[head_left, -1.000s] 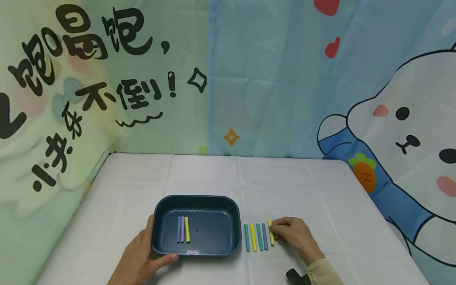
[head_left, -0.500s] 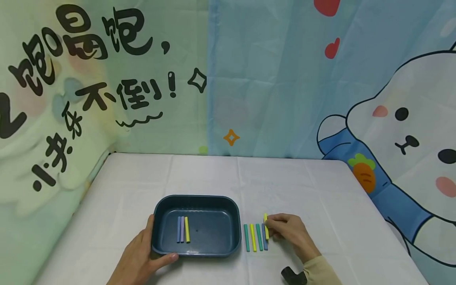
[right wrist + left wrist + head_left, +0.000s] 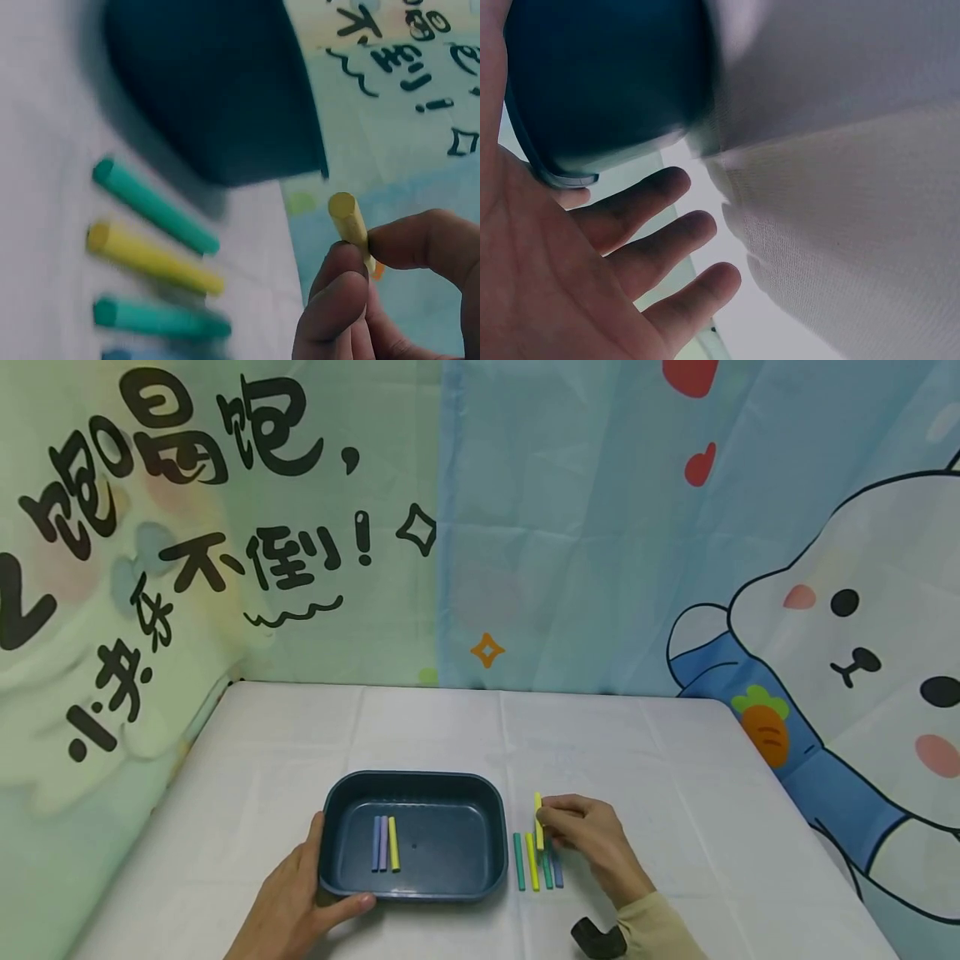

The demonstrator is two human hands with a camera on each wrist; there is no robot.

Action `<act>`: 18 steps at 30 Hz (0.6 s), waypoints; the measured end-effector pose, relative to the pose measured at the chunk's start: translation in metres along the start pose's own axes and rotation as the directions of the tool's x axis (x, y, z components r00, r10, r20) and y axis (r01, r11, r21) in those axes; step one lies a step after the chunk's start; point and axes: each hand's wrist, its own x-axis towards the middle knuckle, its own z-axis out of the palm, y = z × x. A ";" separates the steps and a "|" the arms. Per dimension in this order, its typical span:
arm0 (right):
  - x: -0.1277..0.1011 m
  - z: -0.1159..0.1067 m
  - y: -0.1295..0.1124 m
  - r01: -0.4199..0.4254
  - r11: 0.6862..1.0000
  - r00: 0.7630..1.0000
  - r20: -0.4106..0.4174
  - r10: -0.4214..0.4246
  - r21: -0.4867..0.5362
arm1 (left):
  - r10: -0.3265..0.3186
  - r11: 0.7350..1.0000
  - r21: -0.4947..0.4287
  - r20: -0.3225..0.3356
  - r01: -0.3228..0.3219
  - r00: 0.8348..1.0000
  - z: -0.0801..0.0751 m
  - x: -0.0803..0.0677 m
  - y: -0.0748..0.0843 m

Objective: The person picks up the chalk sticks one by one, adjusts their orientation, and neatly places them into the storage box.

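Observation:
A stick of yellow chalk (image 3: 346, 212) is pinched between the thumb and fingers of my right hand (image 3: 596, 843), raised over the table just right of the tray. Under it lies a row of green (image 3: 519, 862), yellow (image 3: 532, 864), green (image 3: 547, 870) and blue chalk (image 3: 557, 872). My left hand (image 3: 288, 893) rests against the near left corner of the dark blue tray (image 3: 450, 847), thumb along the front side and index finger at the left side. Its other fingers (image 3: 667, 240) spread straight. Inside the tray lie blue (image 3: 377, 843), purple (image 3: 384, 843) and yellow chalk (image 3: 394, 843).
White cloth covers the table (image 3: 427, 727). A printed curtain (image 3: 540, 527) hangs behind it. A black strap-like piece (image 3: 598, 938) sits at the right wrist beside the beige sleeve (image 3: 660, 931).
My right hand has lifted the yellow chalk from the right end of the row and carried it left and up toward the tray. The left hand and tray stay put.

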 end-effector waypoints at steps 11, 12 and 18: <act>-0.010 0.042 -0.029 0.065 0.989 0.993 0.089 -0.078 0.136 | 0.004 1.000 -0.007 0.001 -0.004 1.000 0.000 -0.001 -0.001; -0.010 0.046 -0.031 0.075 0.988 0.991 0.097 -0.089 0.134 | 0.002 1.000 -0.006 0.002 -0.002 1.000 0.000 -0.002 -0.001; -0.014 0.070 -0.045 0.108 0.984 0.981 0.145 -0.129 0.144 | 0.005 1.000 -0.007 -0.003 -0.005 1.000 0.000 -0.002 -0.001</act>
